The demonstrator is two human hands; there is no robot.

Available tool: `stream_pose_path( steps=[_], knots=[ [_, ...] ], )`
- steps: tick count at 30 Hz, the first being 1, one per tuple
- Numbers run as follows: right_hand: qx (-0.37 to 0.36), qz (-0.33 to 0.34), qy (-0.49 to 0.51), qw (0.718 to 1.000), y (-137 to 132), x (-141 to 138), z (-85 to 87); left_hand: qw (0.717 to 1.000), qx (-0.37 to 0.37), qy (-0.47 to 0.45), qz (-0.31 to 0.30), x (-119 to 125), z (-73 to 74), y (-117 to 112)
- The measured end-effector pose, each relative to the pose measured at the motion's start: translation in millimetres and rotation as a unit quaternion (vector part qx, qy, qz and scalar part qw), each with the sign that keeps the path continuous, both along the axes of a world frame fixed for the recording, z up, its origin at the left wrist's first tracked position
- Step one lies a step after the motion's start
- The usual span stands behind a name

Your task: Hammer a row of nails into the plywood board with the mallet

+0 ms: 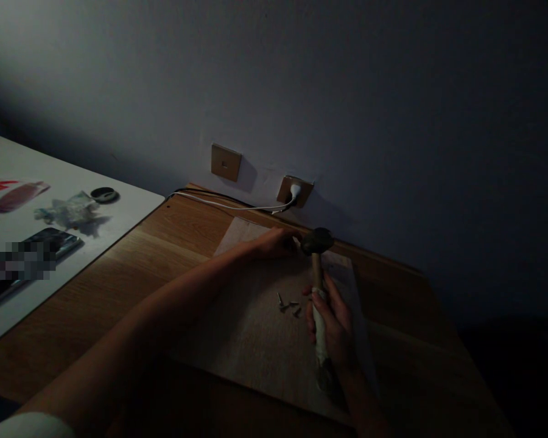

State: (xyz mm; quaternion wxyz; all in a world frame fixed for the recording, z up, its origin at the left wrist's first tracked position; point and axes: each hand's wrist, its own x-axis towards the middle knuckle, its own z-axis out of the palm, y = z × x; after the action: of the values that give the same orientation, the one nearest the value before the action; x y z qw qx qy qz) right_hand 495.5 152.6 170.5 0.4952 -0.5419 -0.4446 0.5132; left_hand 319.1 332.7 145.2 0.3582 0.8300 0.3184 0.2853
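Observation:
My right hand (pixel 332 325) is closed round the pale wooden handle of a hammer (pixel 317 243), whose dark head hangs just above the far edge of a light board (pixel 251 328). My left hand (pixel 274 242) reaches across to that far edge, fingers drawn together right beside the hammer head. What they pinch is too small and dark to make out. Several loose nails (pixel 288 304) lie on the board between my hands.
The board rests on a wooden desk (pixel 119 286) against a dim wall. Two wall plates (pixel 226 162) sit behind, one with a white plug and cable (pixel 237 205). A white table (pixel 36 237) at left carries a phone, wrappers and a small round lid.

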Motion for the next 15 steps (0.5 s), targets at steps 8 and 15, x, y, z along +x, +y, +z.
stream_pose_path(
  steps=[8, 15],
  knots=[
    [-0.019, 0.021, -0.010, 1.000, 1.1, -0.9, -3.6, 0.999, 0.032, 0.014, 0.009, -0.4, -1.4, 1.6],
    [-0.019, 0.021, -0.012, 1.000, 1.3, 0.4, -4.6, 0.999, 0.047, 0.026, 0.009, 0.6, -1.7, 1.6]
  ],
)
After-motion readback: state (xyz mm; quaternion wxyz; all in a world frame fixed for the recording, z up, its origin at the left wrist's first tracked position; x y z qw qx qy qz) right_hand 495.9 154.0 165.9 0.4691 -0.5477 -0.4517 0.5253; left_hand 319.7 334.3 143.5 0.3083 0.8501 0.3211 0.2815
